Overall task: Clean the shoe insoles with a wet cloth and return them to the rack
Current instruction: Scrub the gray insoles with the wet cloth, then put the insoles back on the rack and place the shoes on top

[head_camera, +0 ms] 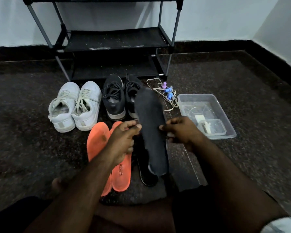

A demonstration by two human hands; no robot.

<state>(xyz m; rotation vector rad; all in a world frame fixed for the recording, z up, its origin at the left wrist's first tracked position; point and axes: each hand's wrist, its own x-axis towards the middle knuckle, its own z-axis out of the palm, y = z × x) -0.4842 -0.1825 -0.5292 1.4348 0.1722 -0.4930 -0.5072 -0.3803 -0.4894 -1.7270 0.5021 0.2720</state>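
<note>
Insole in the middle of the frame, a dark grey insole point(149, 125) held up off the floor, and both hands have it: left hand point(123, 142) pinches its left edge, right hand point(181, 132) curls its fingers point(163, 127) on the right edge. Under it a black insole point(146, 174) lies on the floor beside two orange insoles point(97, 142). Above sit white sneakers point(74, 106) and black sneakers point(114, 98), with the rack point(114, 39) at top centre. Clear tub point(207, 115) at right.
</note>
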